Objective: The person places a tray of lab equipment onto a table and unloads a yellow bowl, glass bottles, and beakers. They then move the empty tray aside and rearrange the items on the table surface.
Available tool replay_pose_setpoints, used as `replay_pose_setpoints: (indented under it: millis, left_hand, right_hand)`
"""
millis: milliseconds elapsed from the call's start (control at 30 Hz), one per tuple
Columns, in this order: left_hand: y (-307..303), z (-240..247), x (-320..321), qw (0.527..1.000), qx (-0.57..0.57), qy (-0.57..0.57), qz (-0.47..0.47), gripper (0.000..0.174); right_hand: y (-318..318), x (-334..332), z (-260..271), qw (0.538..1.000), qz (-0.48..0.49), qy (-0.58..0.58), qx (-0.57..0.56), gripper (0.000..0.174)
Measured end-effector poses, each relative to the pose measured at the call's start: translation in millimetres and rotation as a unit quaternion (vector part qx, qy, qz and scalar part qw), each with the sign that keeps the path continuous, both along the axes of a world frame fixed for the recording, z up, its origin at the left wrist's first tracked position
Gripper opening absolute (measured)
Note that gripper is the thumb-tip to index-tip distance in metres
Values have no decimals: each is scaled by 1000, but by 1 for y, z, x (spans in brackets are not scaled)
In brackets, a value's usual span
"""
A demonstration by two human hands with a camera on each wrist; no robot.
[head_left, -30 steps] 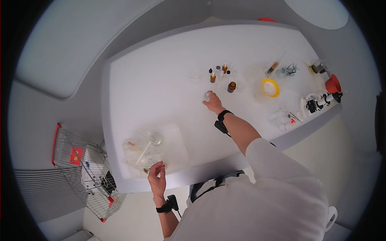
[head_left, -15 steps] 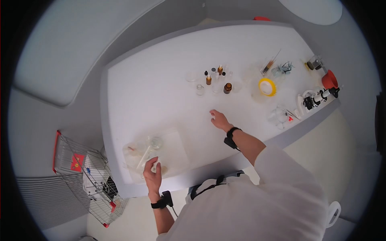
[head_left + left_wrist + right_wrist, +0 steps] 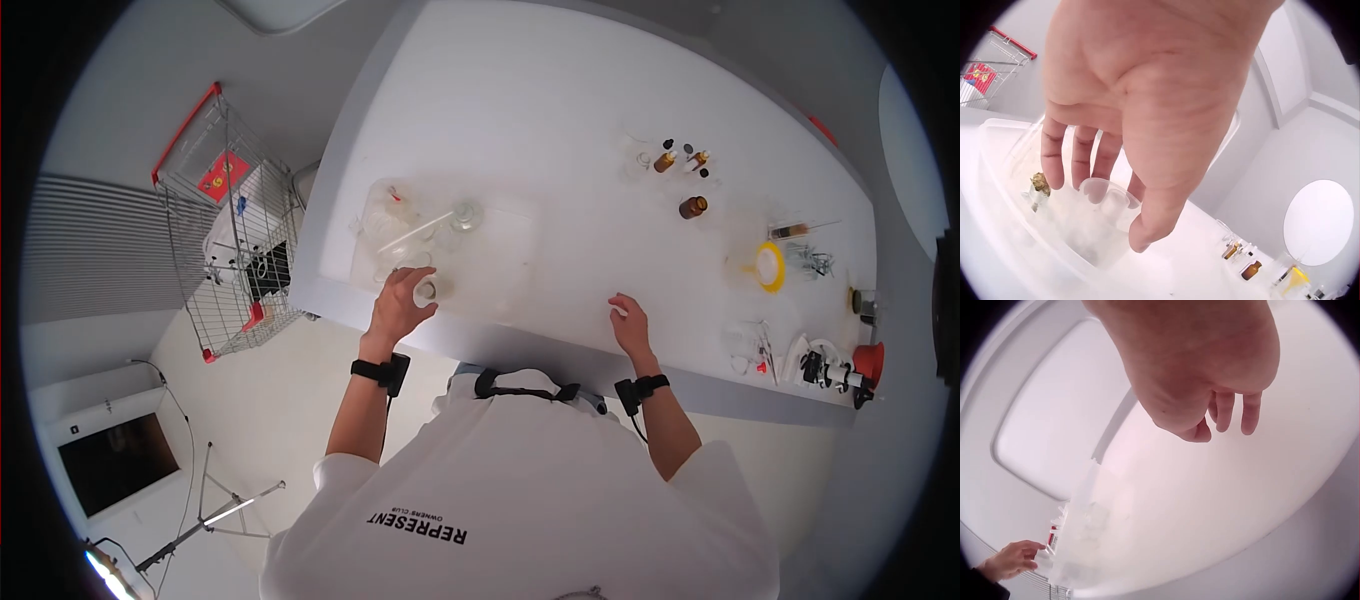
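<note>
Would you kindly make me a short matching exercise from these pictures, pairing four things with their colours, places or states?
Things:
1. Left hand
2. Right hand
3. Microscope
4. Tray

Descriptions:
A. White and black
B. Bearing clear vessels
C. Holding nothing
D. Curved round a clear cup

Right pairs: 1-D, 2-C, 3-A, 4-B

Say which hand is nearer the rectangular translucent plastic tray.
Left: the left hand is at the near edge of the tray; the right hand is apart, to the tray's right.
</note>
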State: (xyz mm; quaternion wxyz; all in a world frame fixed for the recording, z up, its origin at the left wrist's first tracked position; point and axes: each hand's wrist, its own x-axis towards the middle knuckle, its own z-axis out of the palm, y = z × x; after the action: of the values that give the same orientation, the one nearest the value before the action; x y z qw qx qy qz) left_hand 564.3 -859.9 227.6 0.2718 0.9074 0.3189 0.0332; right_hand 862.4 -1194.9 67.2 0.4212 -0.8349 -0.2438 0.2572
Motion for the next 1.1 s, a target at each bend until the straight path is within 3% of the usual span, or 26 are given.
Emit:
replay_pose_setpoints:
  millis: [167,300,367,433,500,600,700,767,833,867,933,1100]
  left_hand:
    - [-4,-4,3,1000,7,11,22,57]
    - [-21,48,24,998,53,-43,0,60]
    - [-30,76,43,998,27,-61,-14,61]
    - [-39,88,66,995,-12,-99,-15,62]
    - [-51,88,91,990,-48,-124,-55,62]
    - [-76,75,123,968,-109,-166,-150,60]
    - [-98,61,147,951,-77,-184,-236,54]
    - [-103,60,158,940,-224,-159,-204,47]
    - [-106,53,168,940,-213,-163,-209,43]
    - [-107,50,173,943,-203,-166,-204,40]
    - [-104,44,188,940,-210,-165,-213,39]
    - [-86,11,265,946,-149,-188,-220,38]
  right_hand:
    - [31,-16,25,998,43,32,15,17]
    - [55,-28,54,989,130,54,51,15]
    - [64,-32,75,978,179,88,63,27]
    - [78,-40,118,971,188,112,94,51]
    - [91,-46,152,969,208,48,121,71]
    - [102,-48,161,962,235,-54,131,74]
    - [96,-38,141,976,203,-11,77,69]
    - [85,-32,140,983,180,28,38,67]
    - [69,-35,136,987,92,126,33,63]
    - [62,-35,130,988,87,124,34,63]
    - [49,-34,102,997,16,5,76,64]
    - [13,-21,62,993,-78,-55,73,65]
